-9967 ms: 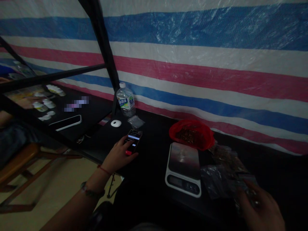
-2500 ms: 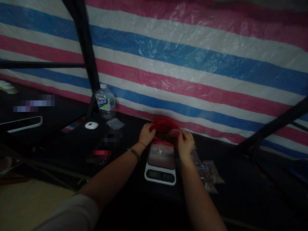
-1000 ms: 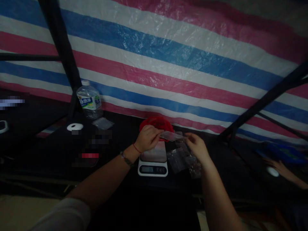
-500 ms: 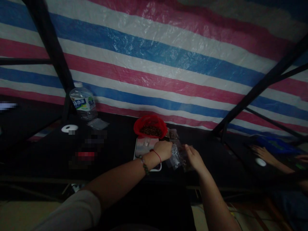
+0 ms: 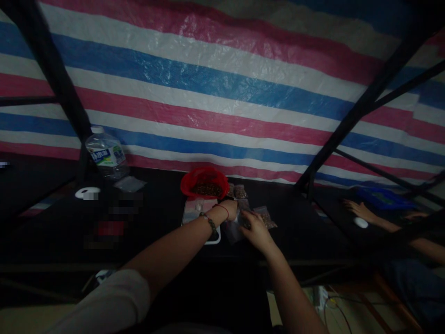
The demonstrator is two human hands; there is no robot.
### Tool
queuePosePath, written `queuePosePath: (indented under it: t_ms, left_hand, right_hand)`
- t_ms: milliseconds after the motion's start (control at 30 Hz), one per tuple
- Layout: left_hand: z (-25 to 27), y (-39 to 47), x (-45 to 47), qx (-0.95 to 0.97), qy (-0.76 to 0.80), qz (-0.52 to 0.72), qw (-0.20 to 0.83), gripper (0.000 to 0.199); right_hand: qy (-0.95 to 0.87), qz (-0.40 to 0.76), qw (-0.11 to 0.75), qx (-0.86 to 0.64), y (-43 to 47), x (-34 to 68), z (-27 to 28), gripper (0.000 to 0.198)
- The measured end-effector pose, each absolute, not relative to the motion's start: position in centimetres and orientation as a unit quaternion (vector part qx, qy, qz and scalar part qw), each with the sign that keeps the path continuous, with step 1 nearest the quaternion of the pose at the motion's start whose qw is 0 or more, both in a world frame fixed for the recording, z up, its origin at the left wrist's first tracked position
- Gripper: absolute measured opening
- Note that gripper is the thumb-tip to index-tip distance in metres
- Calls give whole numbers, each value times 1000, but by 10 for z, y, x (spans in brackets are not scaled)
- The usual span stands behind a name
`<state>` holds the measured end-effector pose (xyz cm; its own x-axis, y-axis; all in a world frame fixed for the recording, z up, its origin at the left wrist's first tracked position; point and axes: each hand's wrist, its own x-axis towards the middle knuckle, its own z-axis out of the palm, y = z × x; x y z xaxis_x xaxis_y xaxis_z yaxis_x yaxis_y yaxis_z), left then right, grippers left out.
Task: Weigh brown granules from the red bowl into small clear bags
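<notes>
Head view, dim light, so we note only what reads clearly. Our left hand (image 5: 228,208) sits over the near right edge of the kitchen scale (image 5: 200,219), fingers curled in; it seems to pinch the top of a small clear plastic bag (image 5: 232,229), though the grip itself is too dark for us to be sure. Our right hand (image 5: 255,228) lies just beside it, fingers bent down onto the same bag, touching it; whether it grips or only presses we cannot tell. The bag lies on the black table (image 5: 163,236) between the scale and a filled bag of brown pieces (image 5: 267,218). Two more filled bags (image 5: 236,190) lie just right of the red bowl (image 5: 204,182), which holds loose brown pieces and stands behind the scale. We judge the work partway: several bags are filled and set aside, the bowl has stock left in it, and the bag under our hands looks mostly empty. On the scale platform sits a small pale item, unclear. Far left: a water bottle (image 5: 105,152) and a white round object (image 5: 87,192). Far right, another person's hand (image 5: 359,209) rests on a neighbouring table.
</notes>
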<state>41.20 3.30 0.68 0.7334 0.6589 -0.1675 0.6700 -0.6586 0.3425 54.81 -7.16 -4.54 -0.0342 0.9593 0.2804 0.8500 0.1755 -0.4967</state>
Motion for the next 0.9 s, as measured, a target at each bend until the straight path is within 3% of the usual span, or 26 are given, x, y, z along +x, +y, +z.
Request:
queuePosePath:
  t_ms: [167,400,667,900]
  left_hand:
    - [14,23,397,912,339,50,224,15]
    - [1,-8,368,841,347,234,343,39]
    - [-29,-31,368,802,344,273,404,80]
    - [-29,-40,367,835,325,237,375,60]
  right_hand:
    - [-691,123,334,-630,-80,556,-30,72]
    - [-672,123,382,-622,-112,555,-23,28]
    - [-666,95,379,-636,-131,535,-46,37]
    - [-672,97,382,-626,-130,535,-46,26]
